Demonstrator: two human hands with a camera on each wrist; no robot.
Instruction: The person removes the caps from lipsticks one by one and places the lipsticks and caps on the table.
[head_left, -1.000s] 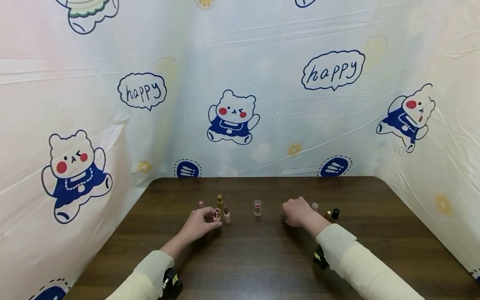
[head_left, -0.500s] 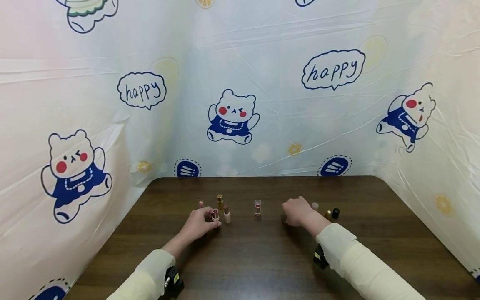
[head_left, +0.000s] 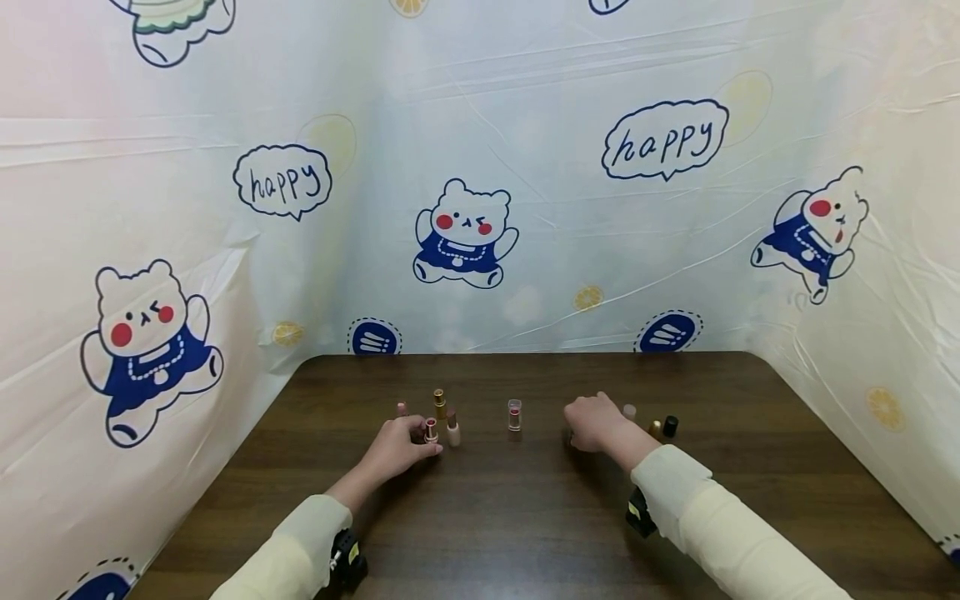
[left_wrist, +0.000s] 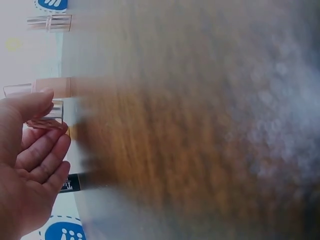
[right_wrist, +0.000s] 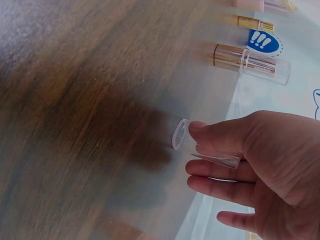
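My left hand [head_left: 395,446] pinches an uncapped lipstick [head_left: 431,431] between thumb and fingers, upright at the table's left-middle. In the left wrist view the lipstick [left_wrist: 56,111] shows a clear, shiny tube, partly covered by the fingers. A frosted-bottomed bottle with a brownish top [head_left: 453,429] stands just right of it, and a gold tube [head_left: 440,404] stands behind. My right hand [head_left: 596,423] is low over the table at right. In the right wrist view its thumb and fingers hold a clear plastic cap [right_wrist: 220,160]; a clear rim [right_wrist: 180,134] shows by the thumb tip.
A clear-topped lipstick [head_left: 514,415] stands between the hands. A pinkish tube [head_left: 402,409] is behind my left hand. Beyond my right wrist stand a pale item [head_left: 629,412], a gold cap [head_left: 656,429] and a black cap [head_left: 671,426]. A printed cloth [head_left: 465,108] hangs behind the table.
The lipstick in my left hand has shifted slightly left within the fingers since one second ago. Both hands stay almost in place.
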